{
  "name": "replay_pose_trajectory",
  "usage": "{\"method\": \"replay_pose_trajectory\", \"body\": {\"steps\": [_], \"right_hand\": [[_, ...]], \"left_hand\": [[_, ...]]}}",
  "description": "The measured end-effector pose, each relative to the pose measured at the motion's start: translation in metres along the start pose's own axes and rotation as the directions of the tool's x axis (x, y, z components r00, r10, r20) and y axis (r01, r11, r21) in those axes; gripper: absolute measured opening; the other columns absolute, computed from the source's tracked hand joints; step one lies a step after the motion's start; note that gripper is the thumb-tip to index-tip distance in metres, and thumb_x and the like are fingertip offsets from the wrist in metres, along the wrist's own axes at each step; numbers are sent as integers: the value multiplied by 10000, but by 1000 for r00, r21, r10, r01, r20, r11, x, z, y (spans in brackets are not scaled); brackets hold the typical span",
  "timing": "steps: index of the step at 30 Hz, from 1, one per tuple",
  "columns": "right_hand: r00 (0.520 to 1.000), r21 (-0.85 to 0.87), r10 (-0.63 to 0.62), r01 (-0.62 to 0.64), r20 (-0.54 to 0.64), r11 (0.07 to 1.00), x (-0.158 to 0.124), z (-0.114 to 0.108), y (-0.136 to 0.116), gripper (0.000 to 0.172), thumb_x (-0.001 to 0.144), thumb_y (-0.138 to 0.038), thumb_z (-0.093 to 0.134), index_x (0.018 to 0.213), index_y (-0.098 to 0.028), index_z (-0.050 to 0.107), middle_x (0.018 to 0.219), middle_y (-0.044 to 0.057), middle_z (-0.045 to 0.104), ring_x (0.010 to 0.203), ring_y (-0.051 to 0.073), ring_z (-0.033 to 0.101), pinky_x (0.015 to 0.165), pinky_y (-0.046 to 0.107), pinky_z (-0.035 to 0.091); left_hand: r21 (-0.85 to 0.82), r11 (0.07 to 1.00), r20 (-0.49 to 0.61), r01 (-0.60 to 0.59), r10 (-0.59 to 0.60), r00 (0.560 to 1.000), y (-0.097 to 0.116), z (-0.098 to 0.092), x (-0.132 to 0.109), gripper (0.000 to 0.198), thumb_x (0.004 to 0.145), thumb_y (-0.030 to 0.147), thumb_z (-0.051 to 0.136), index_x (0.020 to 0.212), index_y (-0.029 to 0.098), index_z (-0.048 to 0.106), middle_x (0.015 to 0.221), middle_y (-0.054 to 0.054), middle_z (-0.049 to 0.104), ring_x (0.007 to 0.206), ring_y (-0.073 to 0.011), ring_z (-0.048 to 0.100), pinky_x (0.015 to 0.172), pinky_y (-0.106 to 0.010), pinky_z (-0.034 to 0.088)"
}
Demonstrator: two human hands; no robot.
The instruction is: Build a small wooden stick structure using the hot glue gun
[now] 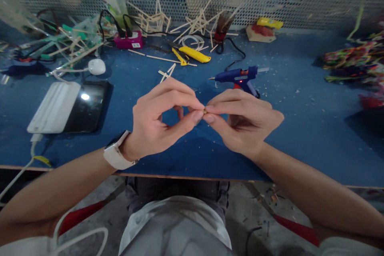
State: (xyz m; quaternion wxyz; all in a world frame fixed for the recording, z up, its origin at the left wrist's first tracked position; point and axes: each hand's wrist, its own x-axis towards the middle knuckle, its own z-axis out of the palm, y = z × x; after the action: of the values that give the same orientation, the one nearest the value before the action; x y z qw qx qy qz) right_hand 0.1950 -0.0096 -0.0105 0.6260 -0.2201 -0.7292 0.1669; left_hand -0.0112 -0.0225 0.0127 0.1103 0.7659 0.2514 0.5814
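My left hand and my right hand meet fingertip to fingertip over the blue table. Both pinch one tiny tan piece between thumb and forefinger; most of it is hidden by the fingertips. Just beyond my right hand lies a blue glue gun with a small red light lit, its nozzle pointing left. A few joined thin wooden sticks rest on the table beyond my left hand.
A white power bank and a black phone lie at left. Behind are a yellow cutter, a magenta power adapter, a dark red cup and stick frames. Colourful strands lie at right.
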Motion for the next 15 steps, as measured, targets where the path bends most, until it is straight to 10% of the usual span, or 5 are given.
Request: {"method": "replay_pose_trajectory", "body": {"steps": [15], "right_hand": [[995, 6, 90, -90, -29, 996, -1, 4, -4, 195, 906, -388, 992, 1080, -342, 916, 920, 18, 895, 707, 199, 778, 627, 360, 656]], "left_hand": [[97, 993, -21, -70, 72, 997, -9, -2, 1, 93, 1106, 308, 756, 1107, 321, 848, 1065, -14, 864, 893, -188, 814, 762, -344, 717]]}}
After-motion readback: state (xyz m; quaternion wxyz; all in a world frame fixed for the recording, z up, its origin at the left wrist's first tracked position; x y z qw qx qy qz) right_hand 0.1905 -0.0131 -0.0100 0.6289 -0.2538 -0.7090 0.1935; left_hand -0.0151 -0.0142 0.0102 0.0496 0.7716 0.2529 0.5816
